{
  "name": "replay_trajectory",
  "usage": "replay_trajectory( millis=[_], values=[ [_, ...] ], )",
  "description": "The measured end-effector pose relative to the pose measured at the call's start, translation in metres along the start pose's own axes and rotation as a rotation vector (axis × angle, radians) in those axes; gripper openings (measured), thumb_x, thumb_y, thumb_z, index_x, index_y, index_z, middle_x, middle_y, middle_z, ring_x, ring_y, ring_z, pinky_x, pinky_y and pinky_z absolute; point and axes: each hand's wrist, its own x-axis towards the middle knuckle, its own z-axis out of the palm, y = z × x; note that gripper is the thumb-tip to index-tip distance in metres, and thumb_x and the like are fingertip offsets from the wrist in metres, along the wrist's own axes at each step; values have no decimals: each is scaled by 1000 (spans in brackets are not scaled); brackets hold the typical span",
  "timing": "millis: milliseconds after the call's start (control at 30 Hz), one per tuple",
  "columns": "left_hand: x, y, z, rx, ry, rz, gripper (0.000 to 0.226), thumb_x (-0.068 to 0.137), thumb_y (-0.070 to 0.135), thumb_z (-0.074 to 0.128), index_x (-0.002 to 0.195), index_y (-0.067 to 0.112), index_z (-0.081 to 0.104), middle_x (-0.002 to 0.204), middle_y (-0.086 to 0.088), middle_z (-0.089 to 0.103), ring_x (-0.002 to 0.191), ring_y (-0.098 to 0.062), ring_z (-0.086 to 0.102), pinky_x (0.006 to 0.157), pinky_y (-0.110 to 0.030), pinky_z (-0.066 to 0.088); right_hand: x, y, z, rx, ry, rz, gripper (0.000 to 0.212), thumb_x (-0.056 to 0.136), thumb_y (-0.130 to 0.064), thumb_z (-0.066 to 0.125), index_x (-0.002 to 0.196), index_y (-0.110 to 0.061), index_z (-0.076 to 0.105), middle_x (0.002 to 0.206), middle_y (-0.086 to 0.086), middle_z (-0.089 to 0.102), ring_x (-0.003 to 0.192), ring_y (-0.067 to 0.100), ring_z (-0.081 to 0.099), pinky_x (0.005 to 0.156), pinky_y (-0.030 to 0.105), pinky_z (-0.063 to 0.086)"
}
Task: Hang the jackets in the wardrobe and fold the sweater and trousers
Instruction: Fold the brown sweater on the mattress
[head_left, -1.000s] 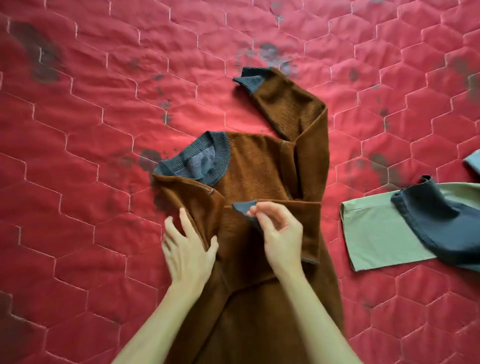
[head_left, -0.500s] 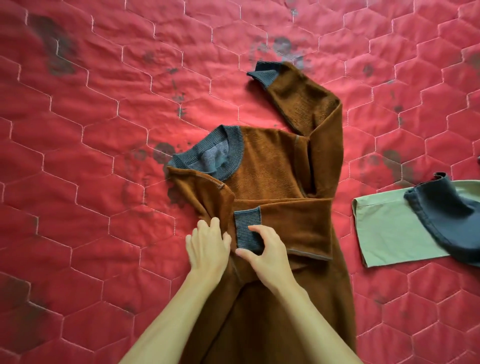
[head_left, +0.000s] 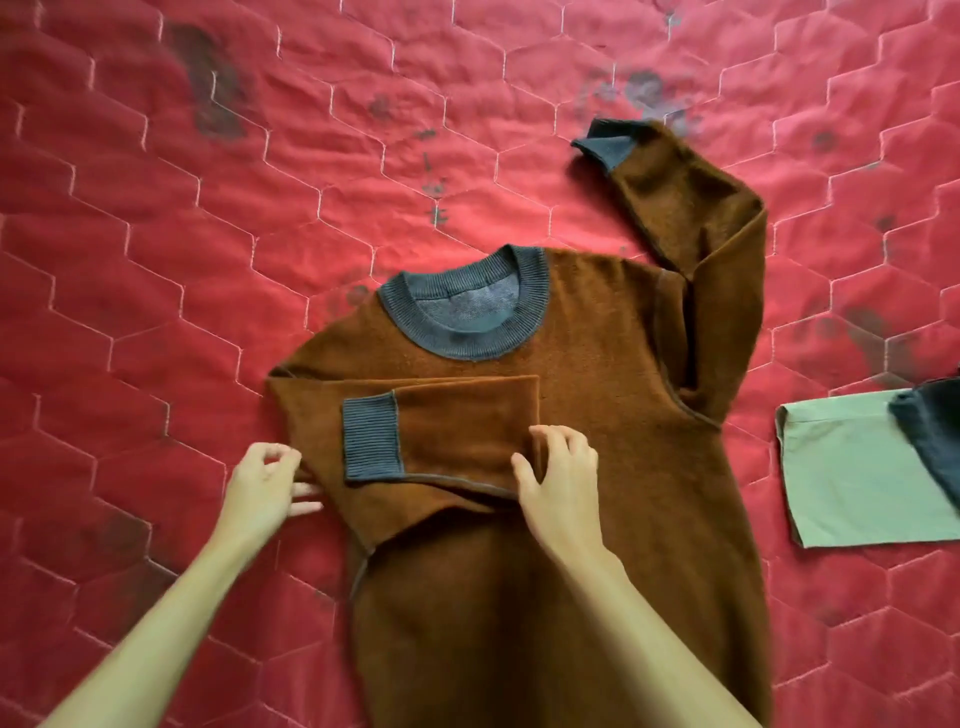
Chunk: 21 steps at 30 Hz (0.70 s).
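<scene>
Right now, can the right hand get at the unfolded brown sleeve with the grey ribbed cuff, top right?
Probably yes. The right hand rests on the folded sleeve, and only the brown knitted sweater lies between it and the unfolded sleeve; nothing covers it.
</scene>
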Motion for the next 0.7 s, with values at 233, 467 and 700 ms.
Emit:
replay_trajectory(
  millis=[233, 467, 700],
  values=[
    [-1, -19, 19, 65, -122, -70, 71, 81, 54, 74, 126, 9, 42, 99, -12, 72, 92, -26, 70, 82, -47, 58, 23, -16, 16, 177, -195, 288, 64, 88, -52, 67, 136, -14, 51, 131, 1, 61, 119, 22, 60, 102, 38, 50],
    [1, -40, 36, 317, 5, 92, 55, 76, 52, 78, 102, 11, 53, 103, -7, 68, 99, -33, 63, 88, -50, 52, 42, -4, 0, 130, -102, 228, 29, 94, -38, 64, 110, -14, 70, 102, 2, 71, 100, 21, 66, 89, 35, 50],
    [-25, -18, 58, 477, 338, 243, 77, 86, 32, 72, 146, 6, 30, 134, -27, 44, 118, -45, 50, 95, -52, 44, 64, 18, -32, -73, 5, 153, 29, 91, -32, 70, 114, -16, 62, 100, -2, 66, 98, 19, 65, 87, 34, 53]
  ],
)
